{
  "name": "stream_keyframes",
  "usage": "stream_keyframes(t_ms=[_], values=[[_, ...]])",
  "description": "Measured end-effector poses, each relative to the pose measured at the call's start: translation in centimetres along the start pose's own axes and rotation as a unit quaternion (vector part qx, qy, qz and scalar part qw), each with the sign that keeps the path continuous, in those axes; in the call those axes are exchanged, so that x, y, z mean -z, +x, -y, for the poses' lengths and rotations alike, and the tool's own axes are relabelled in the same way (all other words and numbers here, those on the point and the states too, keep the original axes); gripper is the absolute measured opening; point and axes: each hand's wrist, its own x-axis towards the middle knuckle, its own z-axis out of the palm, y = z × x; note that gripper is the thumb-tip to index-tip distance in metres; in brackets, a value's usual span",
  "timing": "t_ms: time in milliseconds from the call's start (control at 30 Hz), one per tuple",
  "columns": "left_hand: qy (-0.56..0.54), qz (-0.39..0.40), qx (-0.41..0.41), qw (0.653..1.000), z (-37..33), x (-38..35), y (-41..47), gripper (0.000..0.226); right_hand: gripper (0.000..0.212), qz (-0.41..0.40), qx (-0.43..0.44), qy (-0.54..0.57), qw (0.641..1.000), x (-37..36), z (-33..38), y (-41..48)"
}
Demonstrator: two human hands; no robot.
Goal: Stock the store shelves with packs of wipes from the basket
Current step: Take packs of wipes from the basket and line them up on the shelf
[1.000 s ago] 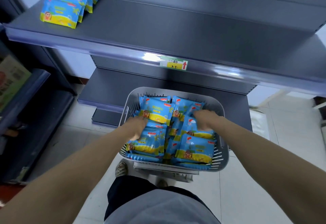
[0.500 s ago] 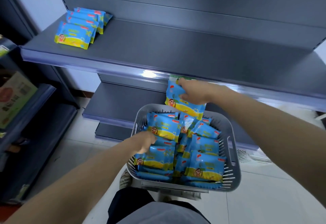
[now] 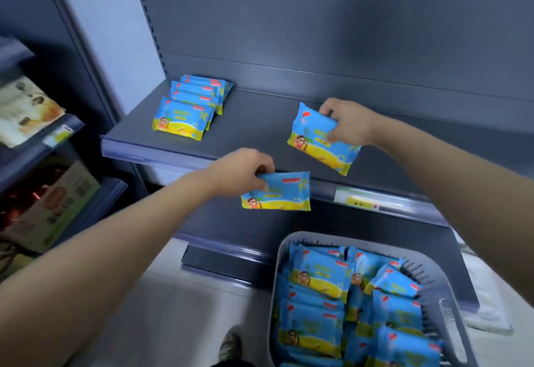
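Holding left pack (image 3: 278,193) level, right pack (image 3: 309,132) tilted

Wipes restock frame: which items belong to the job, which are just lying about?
Job:
- left hand holding one pack
- right hand holding second pack
- basket, full of packs
- stack of packs on the shelf

Lying about:
- price label on the shelf edge
- cartons on the rack at left

Pack stack (image 3: 187,109) rear-left on shelf (image 3: 254,132), L-hand pack (image 3: 283,193) at front edge, R-hand pack (image 3: 313,138) over mid-shelf, basket (image 3: 450,317) btm-right.
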Motion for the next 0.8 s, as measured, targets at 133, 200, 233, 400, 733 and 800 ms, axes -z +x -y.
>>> stream_keyframes(t_ms=[133,200,233,400,733,800], values=[[0.03,-0.054,0.041,0.997,6.1,6.0,-0.2,0.019,0.032,-0.055,0.03,0.063,0.996,-0.1,4.9,4.8],[0.062,-0.071,0.068,0.993,9.7,8.3,-0.1,0.022,0.031,-0.074,0.044,0.08,0.993,-0.5,7.6,7.1],[0.081,-0.08,0.083,0.99,11.5,9.2,0.0,0.023,0.03,-0.082,0.049,0.084,0.992,-0.7,9.0,8.2],[0.099,-0.088,0.15,0.98,19.0,11.7,1.2,0.034,0.028,-0.083,0.079,0.083,0.99,-2.2,13.4,12.4],[-0.046,-0.105,0.147,0.982,24.7,10.9,5.7,0.025,0.031,0.018,0.078,0.031,0.996,-4.7,15.1,15.8],[-0.06,-0.103,0.137,0.983,25.2,10.8,6.1,0.021,0.03,-0.017,0.062,-0.014,0.998,-4.7,15.4,16.4]])
